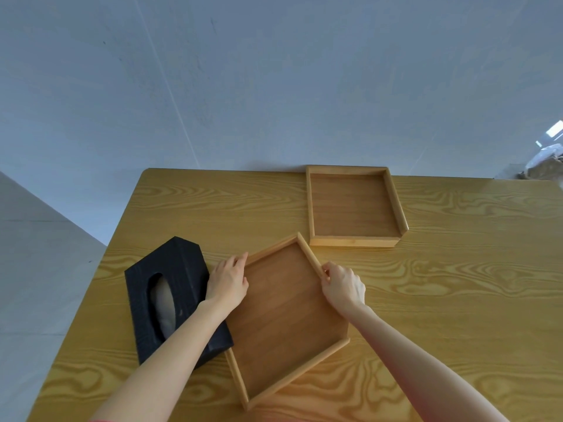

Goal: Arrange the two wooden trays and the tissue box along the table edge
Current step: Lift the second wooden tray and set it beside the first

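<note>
A wooden tray (283,315) lies skewed on the table, one corner pointing away from me. My left hand (228,280) grips its left rim, and my right hand (342,284) pinches its right rim. A second wooden tray (353,205) sits square against the table's far edge, just beyond the skewed one. A black tissue box (170,278) with an oval slot lies at the left, touching the near tray; my left forearm crosses over its near end.
The wooden table (457,284) meets a pale wall at its far edge. Its left edge drops to a grey floor (36,269). Some clutter (545,159) shows past the far right corner.
</note>
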{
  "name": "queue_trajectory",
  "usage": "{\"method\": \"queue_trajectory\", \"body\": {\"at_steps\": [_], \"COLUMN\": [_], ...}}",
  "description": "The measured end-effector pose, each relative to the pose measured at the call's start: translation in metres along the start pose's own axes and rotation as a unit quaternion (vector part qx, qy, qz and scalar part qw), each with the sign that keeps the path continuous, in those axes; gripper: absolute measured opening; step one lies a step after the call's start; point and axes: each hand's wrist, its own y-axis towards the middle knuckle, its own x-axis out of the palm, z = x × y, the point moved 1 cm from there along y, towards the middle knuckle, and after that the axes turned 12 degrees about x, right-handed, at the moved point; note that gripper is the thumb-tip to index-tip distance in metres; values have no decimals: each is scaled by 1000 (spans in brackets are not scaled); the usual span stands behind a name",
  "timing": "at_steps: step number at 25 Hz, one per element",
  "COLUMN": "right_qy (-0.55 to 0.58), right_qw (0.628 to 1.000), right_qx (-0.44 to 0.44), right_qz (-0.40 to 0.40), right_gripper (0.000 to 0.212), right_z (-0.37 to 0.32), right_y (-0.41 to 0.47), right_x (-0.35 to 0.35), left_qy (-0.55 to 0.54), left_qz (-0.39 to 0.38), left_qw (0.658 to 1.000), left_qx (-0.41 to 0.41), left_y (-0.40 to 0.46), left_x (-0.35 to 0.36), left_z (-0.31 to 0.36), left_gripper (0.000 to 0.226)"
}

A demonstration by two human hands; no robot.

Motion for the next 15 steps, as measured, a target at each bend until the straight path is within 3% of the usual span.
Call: {"method": "queue_trajectory", "body": {"at_steps": [9,15], "right_qy": [31,51], "right_qw": [998,992], "right_qx": [50,110], "right_qz": [19,44], "right_gripper": [29,27], "right_z": [38,81], "right_y": [-28,-40], "right_x": [1,-9], "left_qy": [-9,-85], "left_qz": [1,11], "left_qw": [1000,996], "left_qx": [-7,-15], "left_y": [-17,-17], "left_x": [6,16], "left_z": [0,23], "left_gripper": [53,50]}}
